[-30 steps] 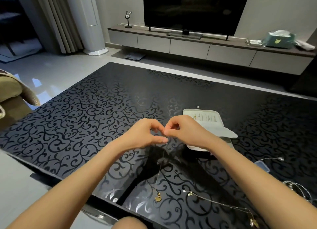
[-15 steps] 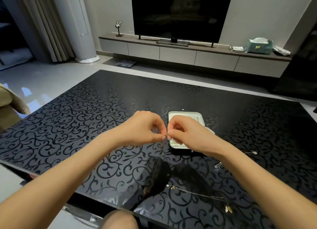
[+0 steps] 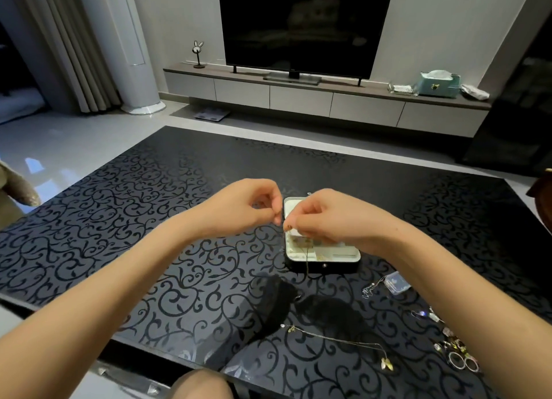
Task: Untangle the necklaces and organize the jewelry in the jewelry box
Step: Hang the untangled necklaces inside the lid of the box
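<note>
Step in hand looked like untangling. Right hand (image 3: 331, 219) pinched the top end of a thin gold chain necklace (image 3: 306, 258). The chain hung down across the open white jewelry box with dark base (image 3: 337, 260) toward the black scroll-patterned glass table (image 3: 179, 249). Left hand (image 3: 248, 209) sat just beside it, thumb and forefinger pressed together; couldn't tell if the chain was in that pinch. A second gold necklace with small pendant (image 3: 337, 340) lay loose on the table, with rings (image 3: 461, 361) further right. Next move likely calls for fine fingertip work at the clasp or knot, then lowering the chain into a compartment without snagging.

The right hand (image 3: 331, 216) covers much of the jewelry box (image 3: 328, 260); its contents are too small to tell.
</note>
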`<act>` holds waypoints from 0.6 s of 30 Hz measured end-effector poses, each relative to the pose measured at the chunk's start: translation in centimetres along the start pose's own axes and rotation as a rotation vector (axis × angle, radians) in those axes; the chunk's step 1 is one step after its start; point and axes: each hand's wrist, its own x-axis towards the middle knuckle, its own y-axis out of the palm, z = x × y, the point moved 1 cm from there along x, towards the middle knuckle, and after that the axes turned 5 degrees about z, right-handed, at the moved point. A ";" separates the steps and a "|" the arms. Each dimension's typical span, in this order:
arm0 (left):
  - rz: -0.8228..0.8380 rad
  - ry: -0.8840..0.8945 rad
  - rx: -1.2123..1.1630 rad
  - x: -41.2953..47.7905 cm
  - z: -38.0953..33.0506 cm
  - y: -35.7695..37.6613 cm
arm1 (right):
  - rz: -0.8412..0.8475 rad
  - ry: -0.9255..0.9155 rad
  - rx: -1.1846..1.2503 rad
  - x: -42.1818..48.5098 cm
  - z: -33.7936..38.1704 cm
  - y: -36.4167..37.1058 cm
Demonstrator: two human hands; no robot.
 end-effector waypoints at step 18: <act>0.016 -0.372 0.358 14.7 9.1 5.9 | -0.527 -0.074 -0.596 3.4 3.8 -9.4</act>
